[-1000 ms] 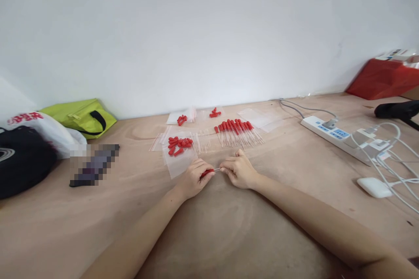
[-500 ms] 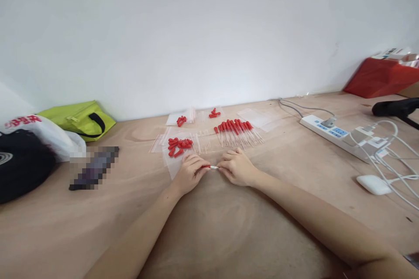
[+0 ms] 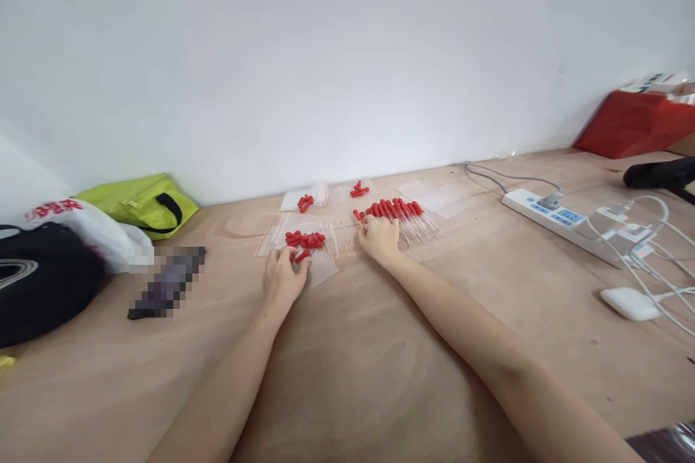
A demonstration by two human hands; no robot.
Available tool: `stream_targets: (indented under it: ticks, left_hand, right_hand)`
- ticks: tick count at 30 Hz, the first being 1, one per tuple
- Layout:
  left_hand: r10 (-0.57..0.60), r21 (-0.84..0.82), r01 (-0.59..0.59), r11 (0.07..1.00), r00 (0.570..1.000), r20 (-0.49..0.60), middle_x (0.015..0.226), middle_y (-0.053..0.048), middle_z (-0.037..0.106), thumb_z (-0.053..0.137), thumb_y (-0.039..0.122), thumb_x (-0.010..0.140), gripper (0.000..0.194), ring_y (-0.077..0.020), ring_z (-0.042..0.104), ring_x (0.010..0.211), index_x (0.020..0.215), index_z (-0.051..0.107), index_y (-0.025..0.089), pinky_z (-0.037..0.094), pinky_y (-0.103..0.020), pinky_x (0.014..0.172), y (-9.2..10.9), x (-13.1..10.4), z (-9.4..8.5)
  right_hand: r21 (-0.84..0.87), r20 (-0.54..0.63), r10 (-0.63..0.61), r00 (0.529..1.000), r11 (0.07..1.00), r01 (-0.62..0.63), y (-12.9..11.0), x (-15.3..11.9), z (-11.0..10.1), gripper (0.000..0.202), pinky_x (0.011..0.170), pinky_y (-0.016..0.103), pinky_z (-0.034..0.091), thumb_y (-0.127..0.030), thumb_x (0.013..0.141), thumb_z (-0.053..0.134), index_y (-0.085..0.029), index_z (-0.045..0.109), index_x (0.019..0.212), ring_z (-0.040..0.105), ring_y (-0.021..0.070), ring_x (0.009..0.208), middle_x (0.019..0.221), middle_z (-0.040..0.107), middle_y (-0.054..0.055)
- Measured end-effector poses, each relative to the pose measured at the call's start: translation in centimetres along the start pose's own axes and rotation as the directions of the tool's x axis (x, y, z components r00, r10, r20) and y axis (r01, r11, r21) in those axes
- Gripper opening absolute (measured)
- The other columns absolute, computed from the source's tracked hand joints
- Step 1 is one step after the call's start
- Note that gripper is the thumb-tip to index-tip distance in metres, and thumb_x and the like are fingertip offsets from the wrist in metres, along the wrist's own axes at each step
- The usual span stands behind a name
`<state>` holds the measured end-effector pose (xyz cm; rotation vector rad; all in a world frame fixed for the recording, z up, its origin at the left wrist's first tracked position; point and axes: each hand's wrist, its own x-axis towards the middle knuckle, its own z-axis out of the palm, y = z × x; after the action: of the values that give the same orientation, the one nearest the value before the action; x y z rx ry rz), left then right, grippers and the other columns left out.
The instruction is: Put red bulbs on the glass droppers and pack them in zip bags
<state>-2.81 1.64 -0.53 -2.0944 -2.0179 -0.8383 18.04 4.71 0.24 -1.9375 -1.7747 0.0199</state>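
Note:
My right hand [image 3: 378,235] is curled at the left end of a row of small red-handled screwdrivers [image 3: 392,208] with thin pale shafts. The leftmost screwdriver [image 3: 356,215] sticks out past its fingers, its shaft hidden by the hand. Over a clear plastic bag [image 3: 321,271], my left hand [image 3: 283,276] has thumb and fingers apart around a loose red handle [image 3: 302,255]. A pile of red handles [image 3: 309,240] lies on the bag just beyond the fingertips. Between the hands, thin pale rods [image 3: 342,247] lie side by side.
Two smaller groups of red handles [image 3: 305,202] lie on bags near the wall. A power strip [image 3: 559,217] with white cables and a white charger case [image 3: 630,303] are at right. At left are a phone [image 3: 168,282], a green bag [image 3: 144,202] and a black bag [image 3: 48,282].
My hands have moved apart from the red-handled piece they held together. The right hand went forward to the row, where one more handle shows; the left went to the loose handles.

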Motion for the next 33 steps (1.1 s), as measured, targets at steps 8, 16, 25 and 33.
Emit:
stream_targets:
  ticks: [8, 16, 25, 33]
  left_hand:
    - [0.004, -0.043, -0.003, 0.999, 1.000, 0.024, 0.080, -0.005, 0.050, 0.053, 0.030, 0.074, 0.014, -0.0180, 0.054, 0.070, 0.078, 0.060, 0.018, 0.042, -0.029, 0.066, -0.5, 0.5, 0.4]
    - [0.209, -0.072, -0.214, 0.974, 0.975, -0.076, 0.078, -0.007, 0.055, 0.050, 0.024, 0.078, 0.010, -0.0214, 0.053, 0.079, 0.074, 0.055, 0.016, 0.042, -0.033, 0.073, 0.7, -0.1, 0.5]
    - [0.444, -0.292, -0.440, 0.849, 0.894, -0.056, 0.090, -0.007, 0.057, 0.040, 0.018, 0.085, 0.022, -0.0179, 0.055, 0.085, 0.105, 0.049, 0.017, 0.045, -0.030, 0.076, 2.0, -1.3, 1.1]
    - [0.435, -0.420, -0.418, 0.806, 0.898, -0.059, 0.082, -0.004, 0.056, 0.044, 0.021, 0.082, 0.011, -0.0156, 0.056, 0.078, 0.090, 0.051, 0.017, 0.045, -0.029, 0.072, 3.1, -1.7, 0.1]
  right_hand:
    - [-0.057, 0.016, 0.011, 1.000, 0.998, -0.010, 0.1, 0.2, 0.9, 0.019, 0.077, 0.036, 0.022, -0.022, 0.074, 0.043, -0.015, 0.057, 0.085, 0.057, 0.0211, 0.078, 0.081, 0.065, 0.010]
    - [-0.057, 0.098, 0.061, 0.993, 0.997, -0.055, -2.0, 0.8, 1.1, 0.021, 0.078, 0.036, 0.021, -0.024, 0.076, 0.043, -0.014, 0.060, 0.083, 0.057, 0.0205, 0.080, 0.084, 0.065, 0.012]
    - [-0.150, 0.267, 0.103, 0.958, 0.987, -0.064, -3.3, 2.3, 1.0, 0.019, 0.079, 0.039, 0.021, -0.012, 0.072, 0.046, -0.012, 0.063, 0.079, 0.059, 0.0232, 0.080, 0.079, 0.065, 0.013]
    - [0.034, 0.026, -0.251, 0.968, 0.968, 0.250, 2.0, -2.2, -1.0, 0.022, 0.075, 0.035, 0.031, -0.019, 0.084, 0.033, -0.010, 0.052, 0.091, 0.053, 0.0228, 0.086, 0.092, 0.060, 0.015]
